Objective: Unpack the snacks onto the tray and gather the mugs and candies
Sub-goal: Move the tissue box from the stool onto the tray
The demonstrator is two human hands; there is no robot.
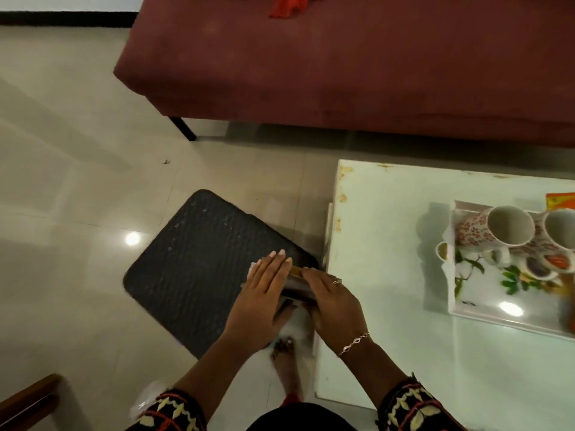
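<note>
My left hand (264, 290) and my right hand (333, 303) hold a greyish snack packet (295, 284) between them, above the floor at the left edge of the white table (389, 306). Most of the packet is hidden by my fingers, which lie fairly straight over it; a yellow strip shows at its top. On the table to the right is a white floral tray (451, 306). Two flower-patterned mugs (510, 227) (560, 227) lie tipped at the tray's far end. An orange packet (560, 200) sits behind them, cut off by the frame edge.
A black textured stool top (199, 265) stands on the tiled floor just left of my hands. A maroon sofa (342, 73) runs across the back. My bare foot (286, 365) is below the hands. A wooden armrest (28, 399) is at the lower left.
</note>
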